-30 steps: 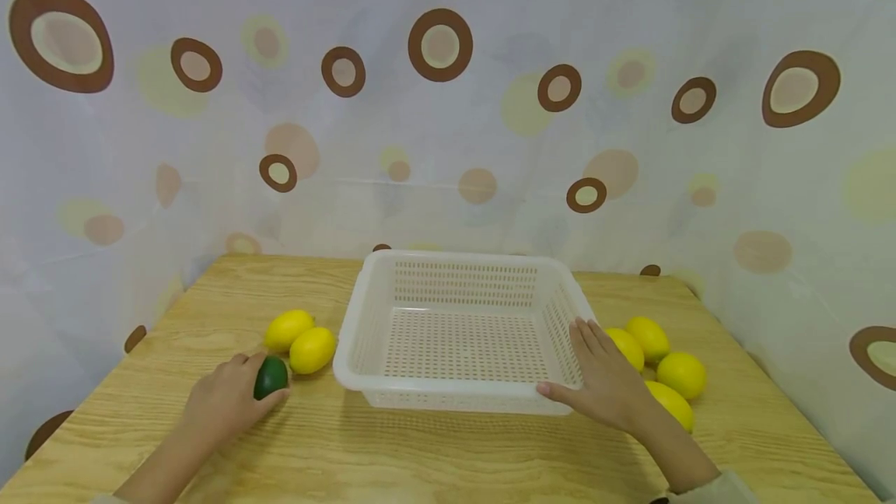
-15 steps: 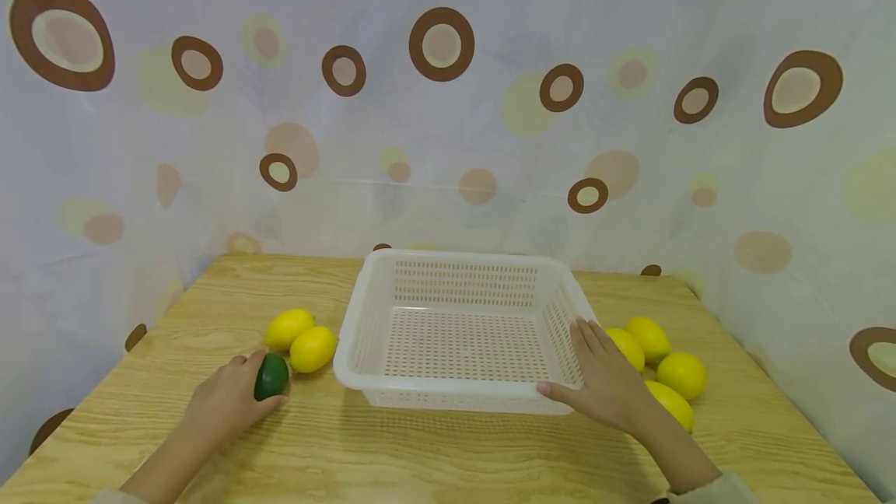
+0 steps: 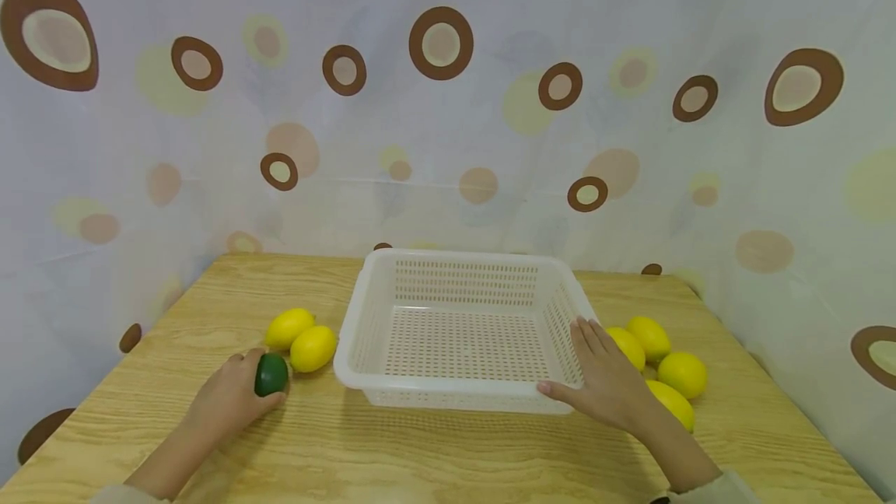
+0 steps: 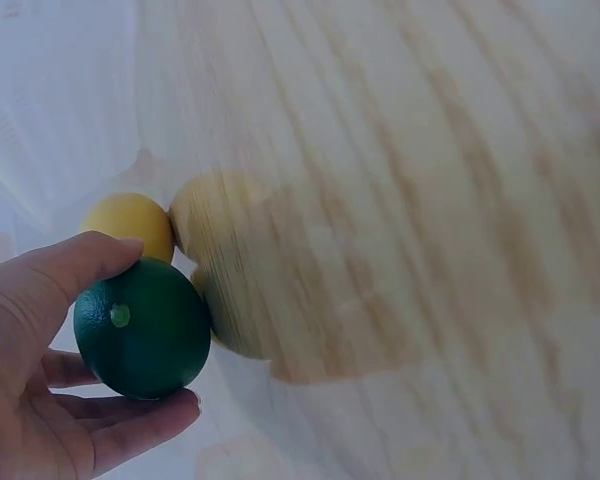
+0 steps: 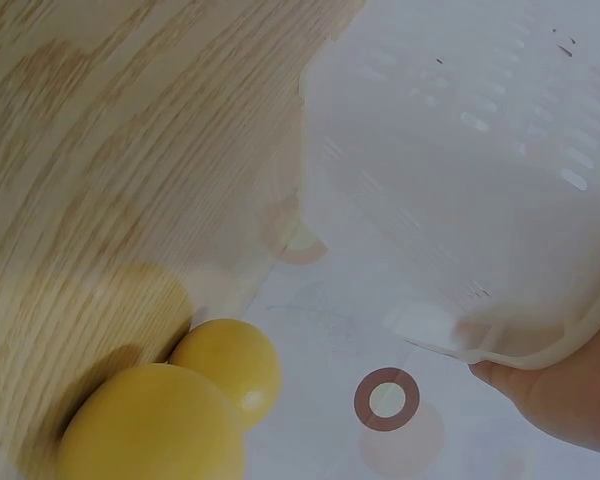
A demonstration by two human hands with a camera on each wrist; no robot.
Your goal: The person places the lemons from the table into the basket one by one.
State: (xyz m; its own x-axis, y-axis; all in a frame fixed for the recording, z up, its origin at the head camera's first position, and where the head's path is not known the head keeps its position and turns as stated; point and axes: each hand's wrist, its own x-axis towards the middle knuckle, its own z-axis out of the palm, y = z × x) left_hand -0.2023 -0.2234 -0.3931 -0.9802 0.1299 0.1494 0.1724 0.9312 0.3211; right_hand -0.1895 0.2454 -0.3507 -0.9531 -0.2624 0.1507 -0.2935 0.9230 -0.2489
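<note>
1. Left of the white basket, toward its near corner, a left hand holds a dark green fruit. Thumb and fingers are clamped around opposite sides, probably because something so smooth and round could roll. Whether the fruit touches the wooden table, I cannot tell.
2. Between that fruit and the basket's left side, a little farther back, lie two yellow lemons, side by side. Each rests on its long side, likely its steadiest position.
3. The basket stands upright, its opening upward and its perforated floor visible.
4. A right hand lies over the basket's near right corner. Its fingers are straight and close together along the right side; the thumb is spread apart on the near rim. This seems to steady the basket; how hard it presses, I cannot tell.
5. Right of the basket, four lemons sit clustered, partly hidden by that hand.
</note>
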